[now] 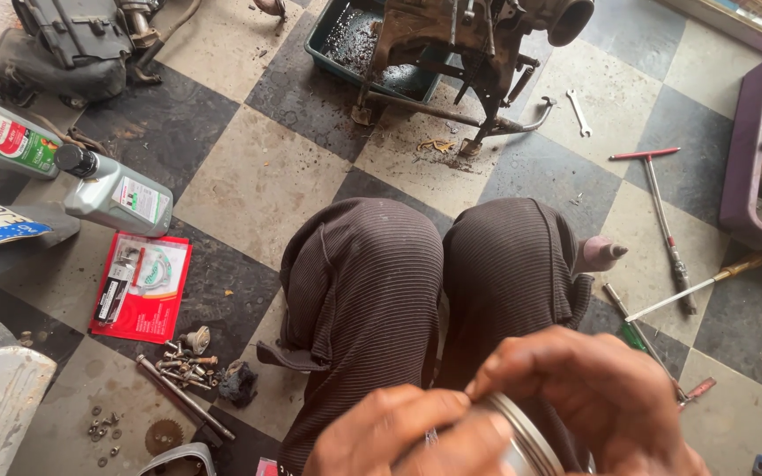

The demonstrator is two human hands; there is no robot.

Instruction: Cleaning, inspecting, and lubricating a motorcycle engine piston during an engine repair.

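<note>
Head view, looking down past the person's bent knees (434, 273) to a chequered tile floor (257, 176). At the lower edge both hands close on a round, ridged metal part, apparently a piston (522, 441), held just in front of the knees. The left hand (390, 436) cups it from below and the side, thumb laid along its rim; the right hand (593, 397) curls over the top, thumb and forefinger pinched together at the grooved edge, seemingly on a thin ring, though the ring itself is too slim to make out. Judged from this grip, the work stands at an early or middle stage: the part is off the machine and in hand, and nothing shows it back in place. Well beyond the hands, past the knees, a stripped engine block on a stand (478, 53) rests partly over a dark green drip tray (332, 44). Far to the left of the hands lie two grey oil bottles (112, 189), a red parts packet (141, 286), and nearer, a heap of loose bolts and small fittings (189, 361) with a small gear (163, 436). To the right of the hands lie a red T-handle wrench (663, 220), a small open spanner (579, 113), screwdrivers (654, 344) and a purple basin (756, 150).
</note>
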